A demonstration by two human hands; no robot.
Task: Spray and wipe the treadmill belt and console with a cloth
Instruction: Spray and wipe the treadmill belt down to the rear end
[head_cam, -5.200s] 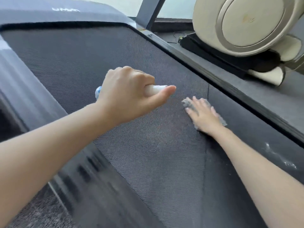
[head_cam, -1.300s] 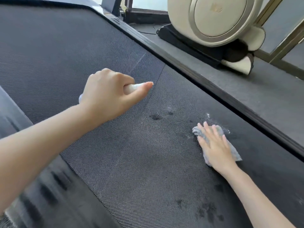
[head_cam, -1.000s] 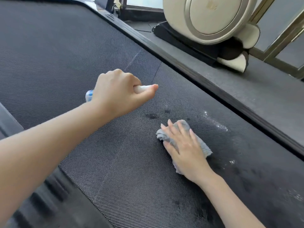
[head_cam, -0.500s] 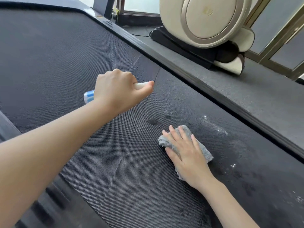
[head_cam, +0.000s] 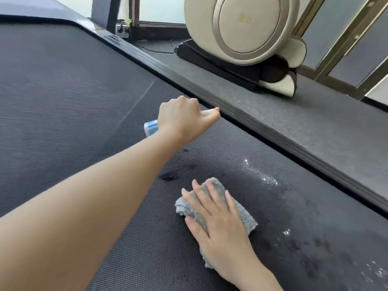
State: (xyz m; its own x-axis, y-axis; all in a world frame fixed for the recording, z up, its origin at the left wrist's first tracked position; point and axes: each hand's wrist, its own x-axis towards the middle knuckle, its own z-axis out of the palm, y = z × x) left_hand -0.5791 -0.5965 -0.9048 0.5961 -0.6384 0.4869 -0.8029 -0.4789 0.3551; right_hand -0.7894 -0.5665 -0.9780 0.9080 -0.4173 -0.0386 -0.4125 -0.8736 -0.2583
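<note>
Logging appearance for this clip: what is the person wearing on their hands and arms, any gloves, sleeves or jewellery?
Nothing visible. The left hand and right hand are ungloved, with no rings showing. The left forearm and right forearm are bare to the frame edge: no sleeve, watch or bracelet in view. The right hand's nails look short and unpainted.
</note>
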